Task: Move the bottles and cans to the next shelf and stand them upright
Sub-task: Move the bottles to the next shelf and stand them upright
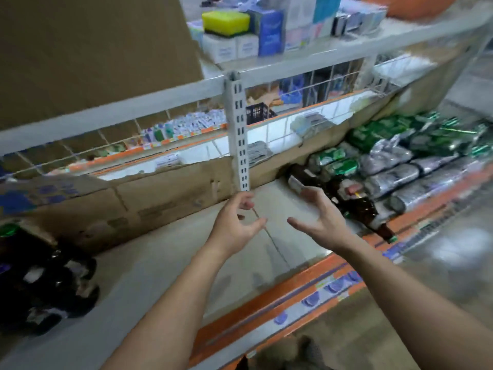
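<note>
Brown glass bottles [360, 206] lie on their sides on the right shelf section, just right of my right hand [314, 217]. Behind them lie several green cans [336, 161] and silver cans [394, 172], also on their sides. Dark bottles [50, 279] stand grouped at the far left of the grey shelf [165, 268]. My left hand [237, 222] hovers over the middle of the shelf, fingers loosely curled, holding nothing. My right hand is spread, empty, with its fingertips near the closest bottle. The whole view is blurred by motion.
A white slotted upright post [238, 129] divides the two shelf sections just above my hands. Cardboard [128, 201] lines the back of the shelf. An upper shelf [293, 49] holds boxes and a yellow sponge. The shelf's front edge [280, 300] is orange.
</note>
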`<state>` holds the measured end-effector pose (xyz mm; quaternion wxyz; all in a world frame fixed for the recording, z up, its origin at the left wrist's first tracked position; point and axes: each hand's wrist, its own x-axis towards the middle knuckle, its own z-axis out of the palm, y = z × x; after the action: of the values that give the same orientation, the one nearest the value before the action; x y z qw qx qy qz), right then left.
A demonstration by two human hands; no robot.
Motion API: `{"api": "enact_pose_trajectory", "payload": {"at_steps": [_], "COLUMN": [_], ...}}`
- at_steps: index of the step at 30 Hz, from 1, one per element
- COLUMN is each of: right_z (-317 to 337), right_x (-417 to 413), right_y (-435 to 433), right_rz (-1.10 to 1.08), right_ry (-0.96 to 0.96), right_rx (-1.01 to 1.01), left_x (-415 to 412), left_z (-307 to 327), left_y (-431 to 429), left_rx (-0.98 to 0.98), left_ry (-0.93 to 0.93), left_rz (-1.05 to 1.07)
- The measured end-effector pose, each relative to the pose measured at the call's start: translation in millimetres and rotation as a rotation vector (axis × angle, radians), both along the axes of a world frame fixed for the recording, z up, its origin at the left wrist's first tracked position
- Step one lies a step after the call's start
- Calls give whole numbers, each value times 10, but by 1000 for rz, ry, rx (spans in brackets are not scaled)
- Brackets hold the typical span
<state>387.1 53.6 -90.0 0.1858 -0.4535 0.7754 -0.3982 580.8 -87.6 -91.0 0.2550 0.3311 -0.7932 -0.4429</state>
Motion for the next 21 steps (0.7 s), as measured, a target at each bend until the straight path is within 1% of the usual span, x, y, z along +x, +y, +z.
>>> {"api": "enact_pose_trajectory", "payload": {"at_steps": [3,5,7,9,11,13,15,17,19,21], "right_z": [-49,-117,-207,-288,-330,-363,-374,-370,-308,-215], "right_x": [-741,-1139,-1436,-1616,-1693,-1723,-1724,-1747,-1785,-1839], "right_y": [351,497,567,598,628,663,685,688,693,698], "right_rz": [-58,-93,-116,-115,-93,-80,-69,-57,-54,-59], "right_ry": [0,34,103,180,207,164,93,62,97,163], "right_rx": [19,54,131,276,457,529,498,442,454,465], "left_x": [-841,-1282,-1596,-1785,-1904,-2011,-2112,-2210,-2296,-2381], "left_z": [-45,-55,-97,-184,-293,-346,-335,-329,-341,-370], "left_y": [186,268,301,315,273,147,-28,-177,-254,-270], "left_rx": [-16,-39,-50,-67,-195,-395,-538,-617,-697,-781], "left_ry": [4,-4,-52,-139,-249,-429,-599,-731,-819,-851], "left_rz": [-46,-62,-76,-98,-139,-224,-309,-379,-424,-423]}}
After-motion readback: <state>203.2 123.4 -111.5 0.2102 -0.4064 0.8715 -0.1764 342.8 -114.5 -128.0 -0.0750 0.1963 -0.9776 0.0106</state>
